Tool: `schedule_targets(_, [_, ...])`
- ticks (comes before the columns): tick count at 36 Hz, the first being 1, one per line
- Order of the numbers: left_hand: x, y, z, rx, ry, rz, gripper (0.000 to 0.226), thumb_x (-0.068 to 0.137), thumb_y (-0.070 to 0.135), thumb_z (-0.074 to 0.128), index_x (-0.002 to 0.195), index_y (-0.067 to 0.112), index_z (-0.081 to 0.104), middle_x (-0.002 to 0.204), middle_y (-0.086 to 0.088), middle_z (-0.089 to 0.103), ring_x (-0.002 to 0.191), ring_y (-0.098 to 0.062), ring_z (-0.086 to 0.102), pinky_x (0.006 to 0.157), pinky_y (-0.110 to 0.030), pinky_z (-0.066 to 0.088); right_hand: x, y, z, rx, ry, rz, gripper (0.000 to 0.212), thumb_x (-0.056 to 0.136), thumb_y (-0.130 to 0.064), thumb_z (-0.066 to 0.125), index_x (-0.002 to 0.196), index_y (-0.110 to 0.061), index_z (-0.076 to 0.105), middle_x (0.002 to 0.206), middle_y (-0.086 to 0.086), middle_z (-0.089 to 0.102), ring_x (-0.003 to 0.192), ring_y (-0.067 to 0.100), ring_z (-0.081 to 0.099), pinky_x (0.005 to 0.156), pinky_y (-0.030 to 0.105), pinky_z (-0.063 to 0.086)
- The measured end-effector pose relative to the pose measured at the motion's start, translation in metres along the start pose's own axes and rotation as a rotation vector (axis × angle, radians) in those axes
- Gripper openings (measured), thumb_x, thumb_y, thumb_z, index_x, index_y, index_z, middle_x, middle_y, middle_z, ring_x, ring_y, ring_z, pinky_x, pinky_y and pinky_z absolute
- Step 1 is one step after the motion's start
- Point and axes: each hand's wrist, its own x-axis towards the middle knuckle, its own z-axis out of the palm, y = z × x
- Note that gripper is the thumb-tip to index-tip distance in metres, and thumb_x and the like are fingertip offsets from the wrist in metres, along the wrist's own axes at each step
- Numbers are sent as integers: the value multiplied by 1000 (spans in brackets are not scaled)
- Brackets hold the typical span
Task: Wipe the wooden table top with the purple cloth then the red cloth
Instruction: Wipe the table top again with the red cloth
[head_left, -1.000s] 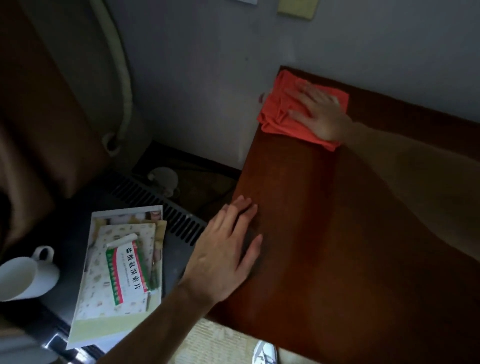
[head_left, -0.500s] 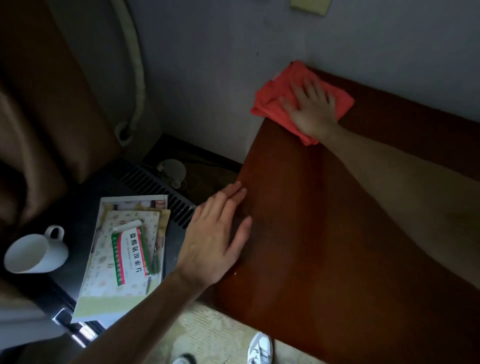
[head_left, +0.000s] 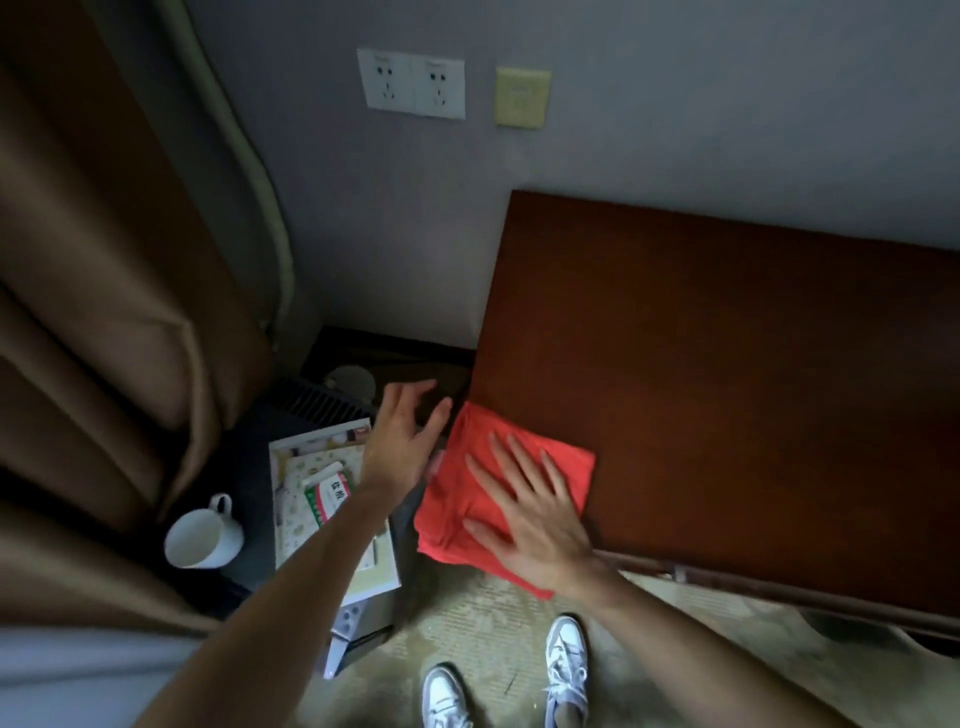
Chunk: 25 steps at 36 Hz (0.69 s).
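Note:
The red cloth (head_left: 467, 499) lies at the near left corner of the dark wooden table top (head_left: 727, 374), hanging partly over the left and front edges. My right hand (head_left: 530, 512) presses flat on it with fingers spread. Beside the table's left edge my left hand (head_left: 402, 441) hovers with relaxed, straight fingers and holds nothing. No purple cloth is in view.
A low dark unit (head_left: 249, 467) to the left carries a white mug (head_left: 202, 535), a stack of papers (head_left: 317, 467) and a green-and-red box (head_left: 327, 499). Brown curtains (head_left: 104, 312) hang at the far left. Wall sockets (head_left: 410, 83) sit above. My shoes (head_left: 566, 654) stand on the carpet.
My right hand has dragged the red cloth from the far left corner down to the near left corner. My left hand has lifted off the table edge and moved left.

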Motion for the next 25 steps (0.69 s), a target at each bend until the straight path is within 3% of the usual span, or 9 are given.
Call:
schedule_targets(5, [6, 12, -3, 265, -234, 226, 77, 83, 69, 44, 137, 15, 57, 126, -7, 55, 119, -27, 57, 103, -40, 45, 8, 22, -37, 175, 80, 100, 61, 99, -60, 40, 153, -33, 45, 161, 0, 41, 140, 23, 48, 107, 43, 45])
schedule_targets(7, [10, 20, 3, 396, -307, 264, 87, 79, 75, 39, 143, 17, 51, 135, -8, 53, 122, -30, 54, 102, -45, 46, 8, 32, -53, 152, 76, 279, 71, 93, -64, 35, 154, -30, 44, 159, 0, 44, 139, 23, 48, 103, 43, 46])
schedule_targets(9, [14, 29, 12, 525, -357, 294, 94, 76, 80, 38, 149, 20, 44, 143, -6, 48, 127, -30, 51, 102, -45, 44, 9, 41, -61, 123, -54, 403, 83, 87, -70, 27, 156, -25, 39, 157, -1, 44, 142, 23, 42, 107, 43, 42])
schedule_targets(11, [19, 34, 24, 650, -427, 336, 90, 81, 75, 51, 153, 22, 37, 149, -5, 42, 134, -28, 44, 106, -42, 37, 9, 47, -59, 104, -158, 432, 74, 93, -64, 42, 155, -24, 40, 154, -1, 44, 141, 24, 42, 109, 42, 40])
schedule_targets(13, [21, 38, 34, 736, -480, 351, 84, 85, 63, 61, 153, 22, 35, 149, -7, 38, 136, -27, 40, 107, -40, 33, 9, 50, -54, 120, -135, 429, 63, 95, -51, 59, 150, -23, 47, 146, 1, 49, 134, 26, 46, 106, 44, 44])
schedule_targets(18, [31, 48, 41, 895, -546, 366, 73, 83, 57, 68, 139, 16, 46, 135, -12, 44, 126, -32, 42, 102, -39, 35, 21, 45, -55, 135, -187, 464, 50, 95, -44, 65, 136, -19, 52, 131, 6, 49, 128, 29, 44, 105, 42, 42])
schedule_targets(22, [44, 61, 26, 848, -699, 469, 58, 88, 50, 68, 129, 11, 55, 129, -15, 45, 119, -33, 46, 100, -37, 36, 36, 48, -83, 41, -327, 342, 42, 98, -41, 61, 129, -14, 53, 132, 9, 45, 131, 30, 38, 106, 46, 38])
schedule_targets(25, [59, 82, -1, 665, -676, 499, 47, 86, 42, 74, 112, 6, 59, 118, -14, 45, 105, -32, 52, 93, -39, 45, 48, 54, -121, 70, -207, 285, 36, 93, -37, 68, 120, -16, 57, 128, 9, 43, 125, 29, 40, 106, 43, 40])
